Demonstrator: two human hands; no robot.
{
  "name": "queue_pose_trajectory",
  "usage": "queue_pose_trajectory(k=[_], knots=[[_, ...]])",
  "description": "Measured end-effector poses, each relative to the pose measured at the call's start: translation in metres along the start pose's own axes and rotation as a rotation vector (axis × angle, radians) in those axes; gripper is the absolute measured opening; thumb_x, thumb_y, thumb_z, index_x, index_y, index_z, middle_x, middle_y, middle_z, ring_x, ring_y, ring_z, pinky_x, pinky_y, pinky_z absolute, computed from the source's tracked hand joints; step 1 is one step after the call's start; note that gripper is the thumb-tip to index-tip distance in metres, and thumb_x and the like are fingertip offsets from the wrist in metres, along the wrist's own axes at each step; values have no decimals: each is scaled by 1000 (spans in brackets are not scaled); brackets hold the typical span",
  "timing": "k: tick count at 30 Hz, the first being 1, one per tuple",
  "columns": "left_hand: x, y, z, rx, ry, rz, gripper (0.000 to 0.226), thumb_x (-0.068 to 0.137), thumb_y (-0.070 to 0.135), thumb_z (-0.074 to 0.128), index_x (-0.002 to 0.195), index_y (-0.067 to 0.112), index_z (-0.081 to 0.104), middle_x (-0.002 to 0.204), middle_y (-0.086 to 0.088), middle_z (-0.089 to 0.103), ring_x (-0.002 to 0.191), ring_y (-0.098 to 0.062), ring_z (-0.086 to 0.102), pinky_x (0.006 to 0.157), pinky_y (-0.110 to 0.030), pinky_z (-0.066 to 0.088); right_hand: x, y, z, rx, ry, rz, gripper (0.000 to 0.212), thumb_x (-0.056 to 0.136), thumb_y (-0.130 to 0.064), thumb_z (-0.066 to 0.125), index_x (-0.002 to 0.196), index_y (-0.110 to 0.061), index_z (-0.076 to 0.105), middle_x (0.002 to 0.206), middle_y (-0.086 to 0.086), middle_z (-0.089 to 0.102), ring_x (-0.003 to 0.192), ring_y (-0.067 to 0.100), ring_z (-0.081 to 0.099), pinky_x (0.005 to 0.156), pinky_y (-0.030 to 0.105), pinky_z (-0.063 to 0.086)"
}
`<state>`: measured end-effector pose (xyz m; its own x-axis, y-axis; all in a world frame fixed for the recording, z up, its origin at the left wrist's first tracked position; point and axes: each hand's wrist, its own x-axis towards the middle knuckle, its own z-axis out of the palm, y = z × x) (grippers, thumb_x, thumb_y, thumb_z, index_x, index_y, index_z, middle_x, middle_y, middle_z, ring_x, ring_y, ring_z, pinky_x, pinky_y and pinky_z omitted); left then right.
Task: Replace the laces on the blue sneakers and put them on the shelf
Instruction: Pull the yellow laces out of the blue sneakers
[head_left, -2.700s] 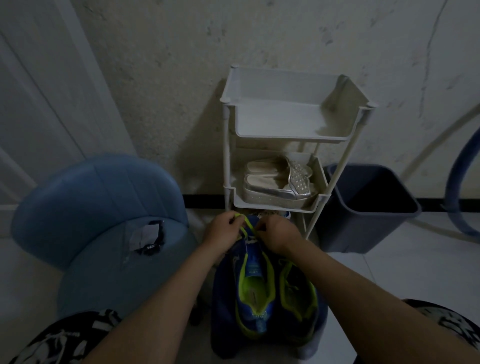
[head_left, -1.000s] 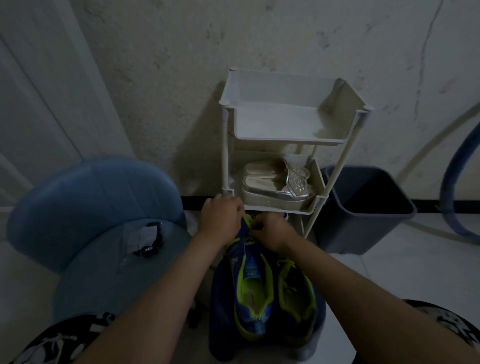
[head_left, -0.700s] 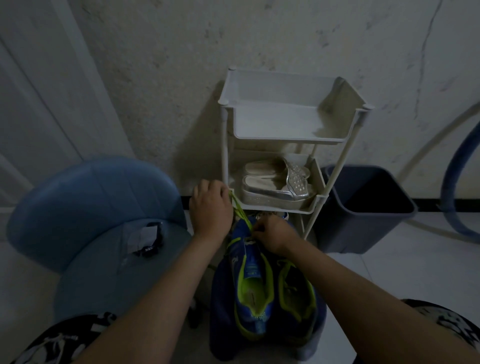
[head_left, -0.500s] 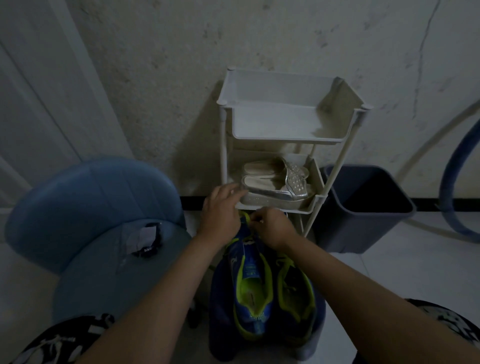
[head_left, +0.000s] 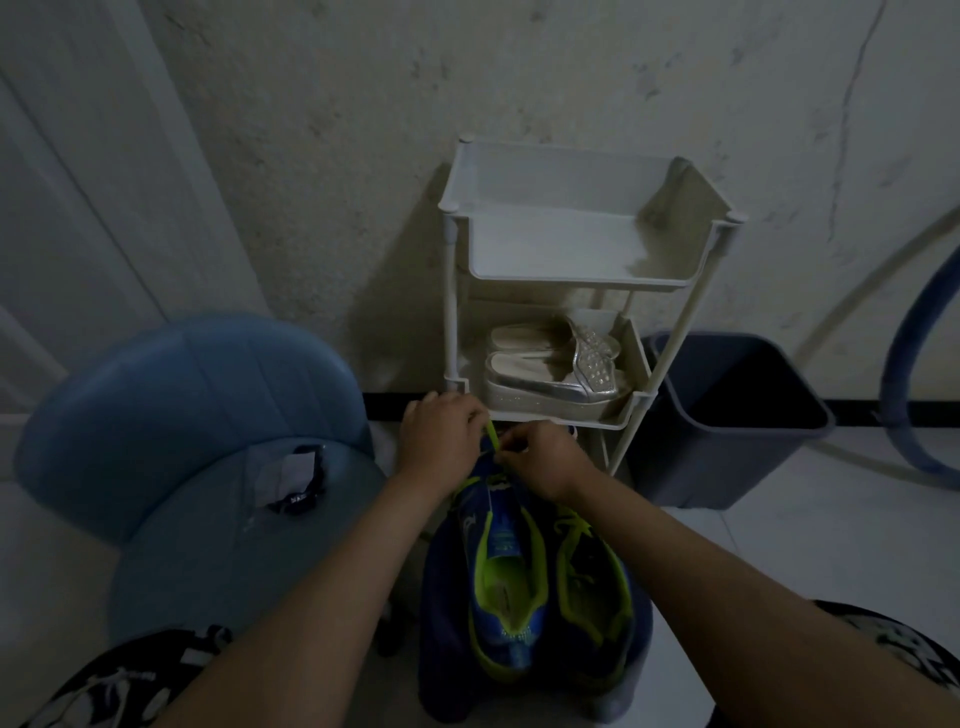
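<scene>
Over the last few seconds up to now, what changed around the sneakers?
The left hand pulled the green lace up and leftward, then returned beside the right hand, which kept pinching it at the blue sneakers' toe end. Sneakers and shelf stayed put.

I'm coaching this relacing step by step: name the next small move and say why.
Probably pull the neon yellow-green lace snug: the left hand and right hand pinch it at the toe end of the blue-and-lime sneaker, with a short length standing between them.

Home entryway: shoe shelf (head_left: 587, 280), door (head_left: 78, 171).
</scene>
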<state>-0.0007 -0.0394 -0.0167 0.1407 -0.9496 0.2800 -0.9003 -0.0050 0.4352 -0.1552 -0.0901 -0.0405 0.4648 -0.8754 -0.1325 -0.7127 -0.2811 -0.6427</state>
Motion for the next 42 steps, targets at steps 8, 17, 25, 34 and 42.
queue_pose_trajectory(k=[8, 17, 25, 34, 42], knots=[[10, 12, -16, -352, 411, -280, 19, 98, 19, 46, 83, 27, 54, 82, 15, 52, 88, -14, 52, 82, -33, 42, -3, 6, -1, -133, -53, 34, 18, 93, -28, 63, 106, -23, 75, 108, 0, 72, 96, 16, 65, 75, 23, 42], [5, 2, -8, -144, 234, -139, 44, 95, 13, 49, 137, 28, 51, 133, 6, 52, 123, -19, 42, 101, -36, 35, -5, 4, -2, -174, -39, -12, 17, 98, -28, 55, 105, -19, 68, 111, 2, 67, 100, 20, 62, 73, 26, 41], [-3, 2, 11, 164, -203, 183, 27, 96, 34, 51, 117, 39, 67, 106, 6, 69, 107, -19, 54, 104, -34, 29, -5, -4, -4, -51, 37, -40, 18, 95, -23, 56, 105, -19, 70, 107, 5, 72, 99, 23, 66, 83, 34, 51], [-1, 3, 0, 74, 21, 21, 21, 98, 28, 49, 92, 29, 70, 95, 5, 65, 91, -18, 55, 89, -34, 34, -6, -7, -4, -27, -34, 11, 13, 91, -24, 66, 102, -18, 71, 104, 1, 71, 97, 17, 65, 86, 30, 51], [-1, -1, 2, -103, -41, -55, 14, 95, 24, 54, 87, 27, 65, 90, 11, 62, 94, -19, 55, 86, -33, 33, -16, -6, -3, -99, -97, 81, 24, 87, -39, 70, 102, -21, 65, 101, 0, 67, 97, 19, 63, 75, 25, 42]])
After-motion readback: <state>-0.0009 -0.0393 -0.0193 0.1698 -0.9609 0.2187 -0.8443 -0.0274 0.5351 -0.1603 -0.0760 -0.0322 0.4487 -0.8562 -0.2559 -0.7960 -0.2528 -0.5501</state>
